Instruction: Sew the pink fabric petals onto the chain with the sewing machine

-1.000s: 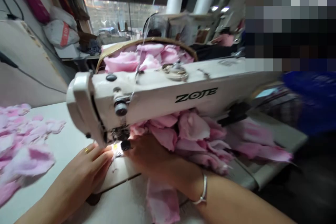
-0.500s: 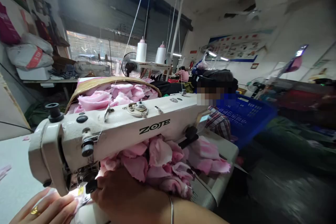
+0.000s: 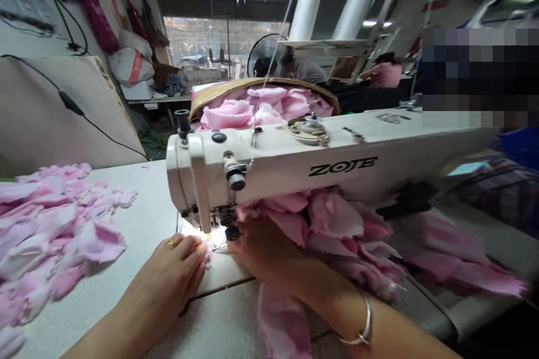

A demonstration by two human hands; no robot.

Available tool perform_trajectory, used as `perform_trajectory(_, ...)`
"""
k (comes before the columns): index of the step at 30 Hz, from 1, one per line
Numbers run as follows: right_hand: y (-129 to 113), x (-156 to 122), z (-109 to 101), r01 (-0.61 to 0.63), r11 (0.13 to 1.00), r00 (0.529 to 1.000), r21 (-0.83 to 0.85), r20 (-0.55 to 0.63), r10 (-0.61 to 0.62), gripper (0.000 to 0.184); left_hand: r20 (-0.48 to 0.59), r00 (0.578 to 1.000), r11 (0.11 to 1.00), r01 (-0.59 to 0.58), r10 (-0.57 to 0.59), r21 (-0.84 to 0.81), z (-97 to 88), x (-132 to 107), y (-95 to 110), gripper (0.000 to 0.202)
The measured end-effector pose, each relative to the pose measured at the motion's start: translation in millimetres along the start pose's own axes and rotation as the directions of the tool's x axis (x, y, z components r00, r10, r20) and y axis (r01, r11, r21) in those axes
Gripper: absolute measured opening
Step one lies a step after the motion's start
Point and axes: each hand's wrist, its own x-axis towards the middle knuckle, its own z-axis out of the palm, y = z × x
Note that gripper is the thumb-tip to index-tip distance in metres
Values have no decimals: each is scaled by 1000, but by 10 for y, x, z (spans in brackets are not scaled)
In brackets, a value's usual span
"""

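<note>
Pink fabric petals point(image 3: 332, 219) trail rightward from our sewing machine point(image 3: 295, 165); our right hand point(image 3: 269, 252) presses them, our left hand point(image 3: 177, 269) pinches an edge.

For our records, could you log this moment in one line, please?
left hand: at ZOJE sewing machine | right hand: on pink fabric

Sewing machine head point(image 3: 200, 179) blocking passage overhead
</note>
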Motion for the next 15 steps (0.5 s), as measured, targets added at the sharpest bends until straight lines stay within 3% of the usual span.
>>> perform_trajectory(5,-52,-8,-93,-79,996,997,41,21,78,14,19,1000,1000,19,-20,17,2,-21,-2,24)
perform_trajectory(15,-86,0,55,-77,994,997,-76,2,78,18,104,994,999,28,-31,33,29,-38,16,24)
